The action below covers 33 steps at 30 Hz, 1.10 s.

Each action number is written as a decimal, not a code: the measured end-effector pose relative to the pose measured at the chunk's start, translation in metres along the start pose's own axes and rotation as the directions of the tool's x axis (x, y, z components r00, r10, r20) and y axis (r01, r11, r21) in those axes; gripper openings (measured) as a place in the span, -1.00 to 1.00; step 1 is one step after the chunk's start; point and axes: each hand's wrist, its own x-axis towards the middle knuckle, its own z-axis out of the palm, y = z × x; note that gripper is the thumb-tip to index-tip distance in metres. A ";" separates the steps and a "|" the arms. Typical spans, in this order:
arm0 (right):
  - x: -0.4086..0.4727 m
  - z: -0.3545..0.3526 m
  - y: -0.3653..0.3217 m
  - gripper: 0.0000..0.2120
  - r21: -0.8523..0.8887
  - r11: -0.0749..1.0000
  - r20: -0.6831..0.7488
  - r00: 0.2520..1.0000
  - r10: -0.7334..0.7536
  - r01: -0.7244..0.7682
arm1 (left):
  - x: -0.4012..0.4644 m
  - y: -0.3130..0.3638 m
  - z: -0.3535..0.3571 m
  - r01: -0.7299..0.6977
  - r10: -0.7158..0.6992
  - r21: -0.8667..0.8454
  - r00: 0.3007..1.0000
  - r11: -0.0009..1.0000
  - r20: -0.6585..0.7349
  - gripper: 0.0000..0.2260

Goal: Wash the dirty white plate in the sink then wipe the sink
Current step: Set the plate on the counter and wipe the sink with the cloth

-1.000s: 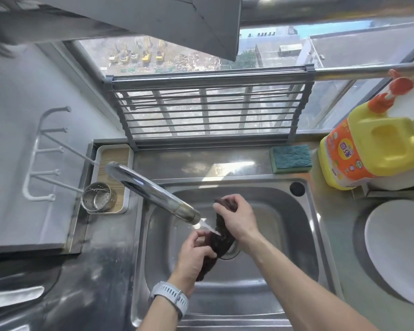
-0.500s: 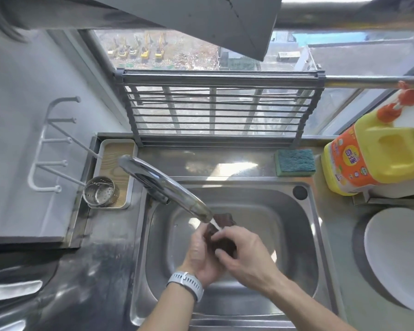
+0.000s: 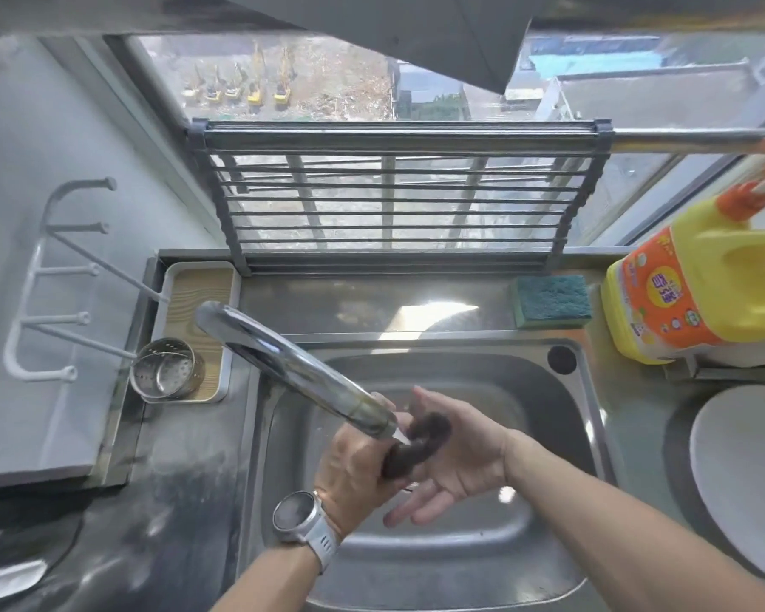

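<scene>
Probably a home kitchen: steel sink [image 3: 592, 435] with faucet [image 3: 292, 368], scrub sponge [image 3: 550, 300], detergent jug [image 3: 698, 298], window rack [image 3: 398, 196].

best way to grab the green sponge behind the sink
Pinch the sponge across its two short ends, coming straight down from above. It lies flat on the ledge with its broad green face up; the detergent jug crowds its right end, so keep the fingers narrow there.
</scene>
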 end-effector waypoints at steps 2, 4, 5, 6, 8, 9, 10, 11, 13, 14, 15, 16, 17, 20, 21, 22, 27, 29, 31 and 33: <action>0.014 0.001 -0.012 -0.17 -0.044 0.999 0.142 0.990 0.013 -0.007 | 0.010 0.014 -0.020 0.108 -0.089 -0.119 0.983 0.987 0.159 -0.83; 0.026 0.000 -0.017 -0.02 -0.084 0.995 0.237 0.969 0.068 -0.049 | 0.011 0.015 -0.023 0.109 -0.072 -0.183 0.978 0.977 0.196 -0.87; 0.030 -0.001 -0.019 0.07 -0.095 0.991 0.299 0.947 0.117 -0.093 | 0.015 0.015 -0.027 0.106 -0.068 -0.202 0.980 0.974 0.188 -0.86; 0.033 -0.003 -0.020 0.11 -0.113 0.986 0.341 0.927 0.158 -0.126 | 0.017 0.012 -0.027 0.051 -0.018 -0.167 0.982 0.985 0.189 -0.85; 0.031 -0.002 -0.026 0.04 -0.181 0.973 0.356 0.912 0.203 -0.146 | 0.016 0.005 -0.025 -0.099 0.094 0.004 0.959 0.995 0.266 -0.75; 0.028 -0.001 -0.028 0.02 -0.220 0.964 0.346 0.911 0.223 -0.152 | 0.013 -0.001 -0.022 -0.171 0.144 0.067 0.946 0.983 0.292 -0.80; 0.025 -0.001 -0.029 0.03 -0.253 0.954 0.335 0.910 0.245 -0.163 | 0.012 -0.004 -0.019 -0.243 0.199 0.123 0.935 0.962 0.295 -0.87; 0.022 -0.002 -0.030 0.06 -0.278 0.945 0.326 0.909 0.261 -0.172 | 0.012 -0.004 -0.018 -0.296 0.238 0.173 0.926 0.939 0.292 -0.88; 0.017 -0.003 -0.031 0.04 -0.321 0.926 0.336 0.890 0.309 -0.200 | 0.018 -0.003 -0.017 -0.337 0.273 0.297 0.933 0.894 0.235 -0.86; 0.016 -0.003 -0.031 -0.03 -0.344 0.914 0.324 0.886 0.331 -0.215 | 0.023 -0.003 -0.020 -0.334 0.279 0.325 0.938 0.885 0.205 -0.88; 0.016 -0.002 -0.031 -0.14 -0.365 0.903 0.300 0.889 0.345 -0.227 | 0.026 -0.005 -0.021 -0.319 0.266 0.345 0.944 0.883 0.194 -0.91; 0.016 -0.001 -0.032 -0.25 -0.381 0.893 0.267 0.895 0.356 -0.242 | 0.028 -0.005 -0.019 -0.319 0.250 0.356 0.941 0.879 0.227 -0.93; 0.015 0.003 -0.033 -0.37 -0.408 0.876 0.221 0.902 0.370 -0.259 | 0.029 -0.007 -0.017 -0.335 0.239 0.394 0.932 0.856 0.273 -0.93; 0.021 0.009 -0.039 -0.77 -0.514 0.778 -0.045 0.918 0.394 -0.360 | 0.034 -0.001 -0.018 -0.305 0.112 0.453 0.908 0.838 0.404 -0.86; 0.023 0.012 -0.040 -0.88 -0.558 0.732 -0.170 0.918 0.359 -0.390 | 0.037 0.002 -0.021 -0.210 -0.001 0.451 0.906 0.868 0.424 -0.86; 0.025 0.015 -0.040 -0.84 -0.615 0.671 -0.278 0.910 0.308 -0.415 | 0.039 0.001 -0.020 -0.071 -0.152 0.451 0.885 0.890 0.440 -0.86; 0.046 0.018 -0.025 -0.69 -0.801 0.297 -0.565 0.821 -0.085 -0.520 | 0.029 0.001 -0.007 0.090 -0.376 0.483 0.755 0.871 0.538 -0.81; 0.052 0.010 -0.017 -0.64 -0.834 0.010 -0.527 0.789 -0.316 -0.552 | 0.021 0.002 0.000 0.052 -0.366 0.512 0.762 0.857 0.534 -0.82; 0.053 0.005 -0.008 -0.66 -0.789 -0.251 -0.407 0.783 -0.471 -0.561 | 0.015 0.001 0.004 0.064 -0.403 0.559 0.761 0.826 0.509 -0.86; 0.053 0.001 -0.003 -0.75 -0.736 -0.353 -0.302 0.747 -0.592 -0.577 | 0.014 0.001 0.009 0.180 -0.483 0.539 0.721 0.823 0.497 -0.84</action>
